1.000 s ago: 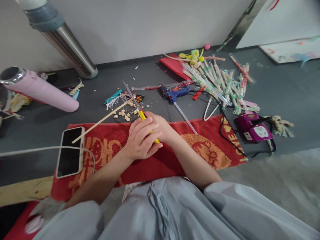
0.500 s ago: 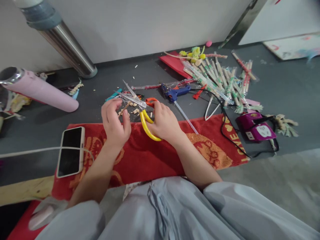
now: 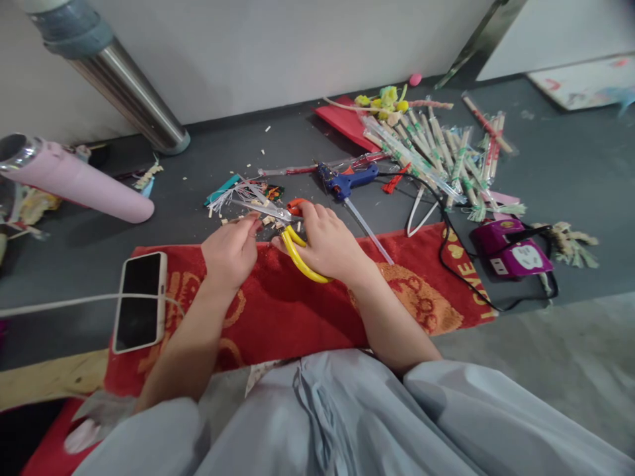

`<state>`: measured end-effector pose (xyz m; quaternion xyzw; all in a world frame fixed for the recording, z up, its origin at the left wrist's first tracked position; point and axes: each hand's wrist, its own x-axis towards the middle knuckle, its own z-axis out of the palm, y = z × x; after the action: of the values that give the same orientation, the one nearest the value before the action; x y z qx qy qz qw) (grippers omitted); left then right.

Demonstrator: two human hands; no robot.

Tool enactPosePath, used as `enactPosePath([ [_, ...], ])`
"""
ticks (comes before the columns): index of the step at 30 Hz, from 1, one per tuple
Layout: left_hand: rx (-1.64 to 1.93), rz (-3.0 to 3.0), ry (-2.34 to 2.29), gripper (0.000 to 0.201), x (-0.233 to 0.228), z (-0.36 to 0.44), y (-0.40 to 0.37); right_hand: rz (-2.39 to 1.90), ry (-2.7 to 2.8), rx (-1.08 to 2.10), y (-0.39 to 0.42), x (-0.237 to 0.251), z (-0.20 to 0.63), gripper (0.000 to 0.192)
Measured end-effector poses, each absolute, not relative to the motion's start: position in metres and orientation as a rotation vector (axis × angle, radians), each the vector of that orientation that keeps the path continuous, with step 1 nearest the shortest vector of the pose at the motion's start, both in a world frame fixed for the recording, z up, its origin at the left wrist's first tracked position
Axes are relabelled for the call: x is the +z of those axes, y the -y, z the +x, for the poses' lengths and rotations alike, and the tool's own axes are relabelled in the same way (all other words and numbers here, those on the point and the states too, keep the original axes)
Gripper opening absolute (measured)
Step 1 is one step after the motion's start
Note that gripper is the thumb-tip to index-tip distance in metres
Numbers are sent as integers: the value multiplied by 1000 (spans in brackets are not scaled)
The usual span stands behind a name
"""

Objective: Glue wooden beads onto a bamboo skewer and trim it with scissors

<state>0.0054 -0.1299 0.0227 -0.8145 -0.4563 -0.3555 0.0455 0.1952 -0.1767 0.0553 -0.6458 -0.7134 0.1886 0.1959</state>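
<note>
My right hand (image 3: 330, 241) grips scissors (image 3: 297, 254) with yellow handles; the metal blades (image 3: 270, 211) point left over the dark floor. My left hand (image 3: 228, 254) is just left of them, fingertips pinched together at the blades on a short bit of thin wooden stick that barely shows. Small wood offcuts (image 3: 268, 220) lie scattered under the blades. Both hands hover over the far edge of a red patterned towel (image 3: 397, 291). My grey-blue clothing fills the bottom of the view.
A phone (image 3: 139, 301) with a white cable lies on the towel's left end. A pink bottle (image 3: 79, 182) and a metal pipe (image 3: 129, 99) are at the left. A blue glue gun (image 3: 350, 182), wrapped chopsticks (image 3: 436, 155), a purple power strip (image 3: 510, 248) and a black cord (image 3: 446, 248) lie to the right.
My hands separated from a joint grip on the scissors. The right hand now works the handles, and the left moved out, then back to the blades. The long stick is out of sight.
</note>
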Motion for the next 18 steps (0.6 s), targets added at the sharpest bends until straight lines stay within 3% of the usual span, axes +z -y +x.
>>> enactPosePath([
  [18,-1387,-2692,1519,23,35,9,131,-1704,2008,579,178,52,197,82],
])
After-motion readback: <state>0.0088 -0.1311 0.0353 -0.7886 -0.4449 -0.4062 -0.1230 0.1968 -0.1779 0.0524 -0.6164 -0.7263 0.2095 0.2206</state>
